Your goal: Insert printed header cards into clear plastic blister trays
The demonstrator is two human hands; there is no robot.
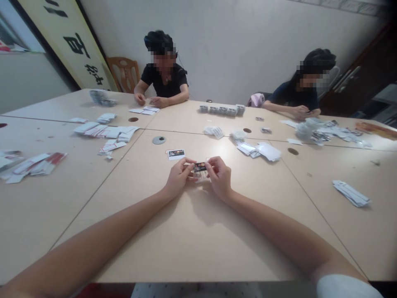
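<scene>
Between my hands, just above the table, is a small clear packet (201, 169) with a dark printed card at its top. My left hand (181, 176) pinches its left edge, thumb on the front. The right edge is gripped by my right hand (219, 176), thumb and fingers closed on it. What lies in the packet's lower part is too small to make out. Beyond my left hand, a white card (176, 155) with a dark printed panel lies flat on the table.
Two people sit across the pale table (149, 248), hands at small items. White card piles (107, 131) lie left, with more cards (268, 151) to the right. Stacked packets (222, 111) stand at the far side. A white bundle (351, 193) rests at right. Round holes (293, 151) pierce the tabletop.
</scene>
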